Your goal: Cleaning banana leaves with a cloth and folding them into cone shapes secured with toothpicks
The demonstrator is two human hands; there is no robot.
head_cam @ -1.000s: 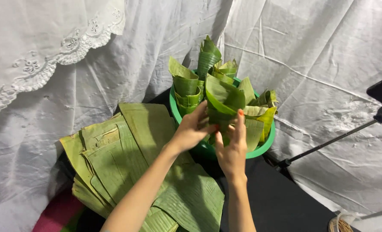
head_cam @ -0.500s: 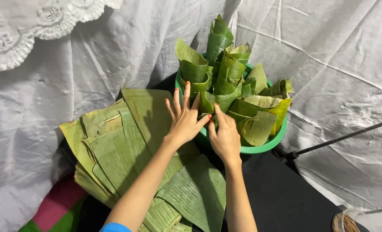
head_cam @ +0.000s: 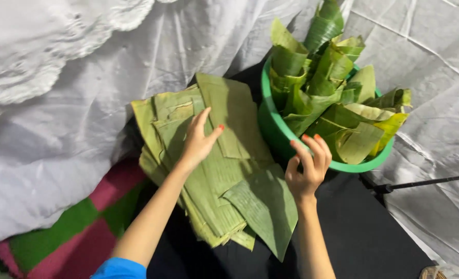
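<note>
Against white sheeting, a leaf stack (head_cam: 214, 170) lies on the dark counter (head_cam: 363, 232) beside a green tub (head_cam: 276, 134) of rolled leaves; the left hand (head_cam: 198, 139) rests flat on it, apparently steadying it, while the right hand (head_cam: 307, 165) hovers half-curled, holding nothing, near the tub's rim.

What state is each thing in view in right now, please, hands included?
Left hand: open, flat on the leaf stack.
Right hand: fingers curled, at the basin's rim.
Leaf stack: flat, piled, loosely fanned.
Green basin: upright, full.
Leaf cones: rolled, standing in the basin.
</note>
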